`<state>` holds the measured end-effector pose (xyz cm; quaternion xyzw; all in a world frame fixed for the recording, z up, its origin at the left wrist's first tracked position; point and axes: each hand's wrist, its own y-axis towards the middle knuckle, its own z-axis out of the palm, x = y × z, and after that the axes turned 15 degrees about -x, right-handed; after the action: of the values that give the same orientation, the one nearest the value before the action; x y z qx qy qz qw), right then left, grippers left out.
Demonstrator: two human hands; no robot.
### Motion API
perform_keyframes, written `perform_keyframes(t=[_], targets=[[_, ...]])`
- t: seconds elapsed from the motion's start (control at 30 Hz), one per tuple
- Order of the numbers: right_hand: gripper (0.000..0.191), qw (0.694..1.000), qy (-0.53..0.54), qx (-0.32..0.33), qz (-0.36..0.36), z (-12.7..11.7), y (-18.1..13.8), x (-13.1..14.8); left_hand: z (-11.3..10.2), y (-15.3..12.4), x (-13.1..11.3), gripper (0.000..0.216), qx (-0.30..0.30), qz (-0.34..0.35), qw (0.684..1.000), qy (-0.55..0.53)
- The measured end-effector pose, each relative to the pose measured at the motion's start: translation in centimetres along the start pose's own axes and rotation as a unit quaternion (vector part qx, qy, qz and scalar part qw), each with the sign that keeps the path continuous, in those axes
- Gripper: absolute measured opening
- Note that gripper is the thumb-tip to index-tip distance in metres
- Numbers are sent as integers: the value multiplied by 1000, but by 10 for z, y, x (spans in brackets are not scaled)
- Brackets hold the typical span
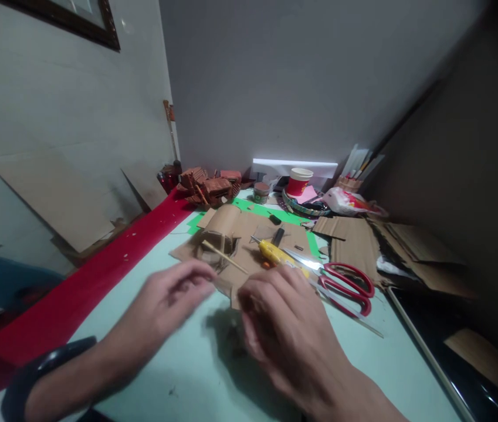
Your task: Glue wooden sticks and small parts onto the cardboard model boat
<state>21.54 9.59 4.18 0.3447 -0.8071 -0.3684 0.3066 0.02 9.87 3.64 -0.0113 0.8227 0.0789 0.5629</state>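
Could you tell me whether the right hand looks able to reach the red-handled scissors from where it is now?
Probably yes. The right hand lies on the table just left of the scissors, and nothing stands between them; only the yellow tool lies nearby, behind the hand.

— What do we have on our pale green tabletop [178,375]?
— Flat brown cardboard sheets [249,234] beyond our fingertips, red-handled scissors [345,284] right of our fingers, a long red strip [99,275] left.
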Motion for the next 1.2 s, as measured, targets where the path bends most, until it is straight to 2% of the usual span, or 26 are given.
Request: perform_keyframes(t=[0.03, 0.1, 0.2, 0.3, 0.47, 0.6, 0.77, 1.03, 1.2], targets=[[8, 1000, -1, -13, -13, 0, 0, 2, 5, -5, -4, 29, 54, -33, 997, -46], [5, 999, -1, -35, -25, -1, 1, 4, 13, -11, -11, 27, 116, -62, 984, -117], [11, 997, 60, -56, 1, -5, 1, 0, 18, -9, -19, 22, 137, -64, 975, -165], [15, 986, 148, -50, 57, -10, 1, -8, 17, -4, -25, 19, 156, -78, 972, -157], [8, 970, 198, -42, 133, -9, 0, -17, 18, 2, -30, 15, 168, -86, 973, -134], [9, 962, 224, -41, 149, -5, -3, -19, 23, 7, -28, 20, 177, -90, 972, -127], [9, 976, 169, -54, 128, -2, -4, -16, 30, 7, -19, 27, 167, -60, 978, -108], [11, 983, 154, -39, 94, 3, -4, -12, 33, 6, -15, 27, 158, -96, 975, -120], [13, 990, 115, -62, 52, 10, -10, -16, 35, 9, -12, 27, 138, -100, 975, -146]])
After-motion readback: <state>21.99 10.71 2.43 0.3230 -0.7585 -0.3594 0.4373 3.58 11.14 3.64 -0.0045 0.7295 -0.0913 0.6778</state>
